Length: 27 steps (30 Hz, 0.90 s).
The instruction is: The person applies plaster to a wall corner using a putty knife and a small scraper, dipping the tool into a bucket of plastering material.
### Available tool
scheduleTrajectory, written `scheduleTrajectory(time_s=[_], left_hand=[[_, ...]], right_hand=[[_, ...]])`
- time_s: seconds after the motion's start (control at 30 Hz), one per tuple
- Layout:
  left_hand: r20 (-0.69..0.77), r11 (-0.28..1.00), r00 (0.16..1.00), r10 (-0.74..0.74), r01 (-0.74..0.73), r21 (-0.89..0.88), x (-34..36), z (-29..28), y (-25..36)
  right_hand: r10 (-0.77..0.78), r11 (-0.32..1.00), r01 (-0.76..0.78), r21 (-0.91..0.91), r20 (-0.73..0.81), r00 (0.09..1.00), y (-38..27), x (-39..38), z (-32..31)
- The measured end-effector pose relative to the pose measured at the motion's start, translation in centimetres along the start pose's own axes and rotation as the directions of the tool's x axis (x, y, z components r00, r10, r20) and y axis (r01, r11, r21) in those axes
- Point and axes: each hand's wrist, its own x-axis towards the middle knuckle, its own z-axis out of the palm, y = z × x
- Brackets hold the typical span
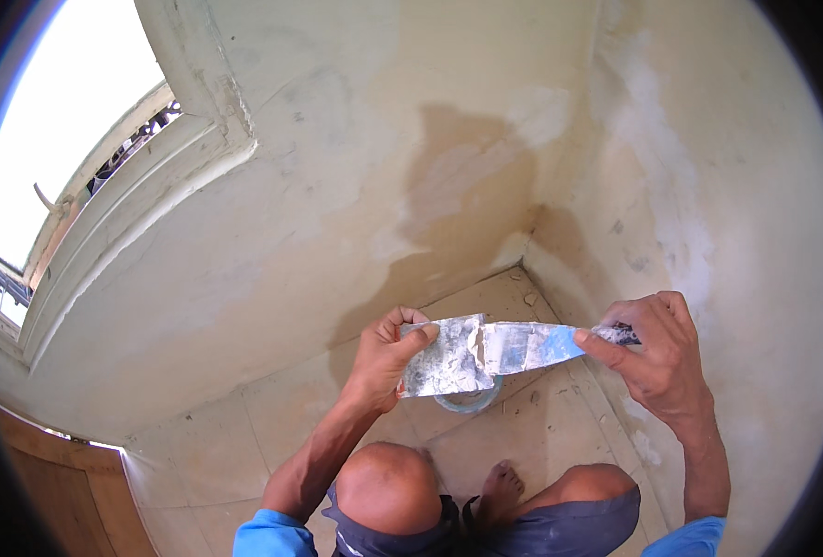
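Observation:
My left hand [388,357] pinches a flat rectangular plate [444,362], smeared grey and white, with the thumb on top. My right hand [648,348] is closed round the dark handle of a putty knife [532,347]. Its tapering blade is blue near the handle and coated whitish toward the wide end. That wide end meets the plate's right edge, where a ridge of white putty [475,345] sits. Below the plate, a round container with a pale blue rim [472,403] shows in part; its inside is mostly hidden.
Patchy cream walls [319,213] meet in a corner ahead, with whitish smears on the right one. A window [68,139] is at upper left. Wooden panelling [68,487] stands at lower left. Bits of debris lie on the tiled floor [467,446] near my bare foot [502,489].

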Motion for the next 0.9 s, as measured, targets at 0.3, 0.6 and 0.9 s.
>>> scheduleTrajectory(time_s=[0.3,0.6,0.9], left_hand=[[-0.024,0.997,0.997,0.070,-0.069,0.028,-0.1,-0.5,-0.5],[0.119,0.980,0.972,0.201,-0.198,-0.032,4.1,2.2,6.9],[0.375,0.964,0.890,0.261,-0.263,-0.048,12.6,8.3,14.6]], right_hand=[[-0.080,0.958,0.133,-0.254,0.211,0.974,-2.1,2.5,-2.3],[0.554,0.773,-0.559,0.299,0.109,0.825,4.3,1.5,-9.4],[-0.210,0.523,-0.322,-0.790,-0.485,0.849,12.7,15.4,-21.4]])
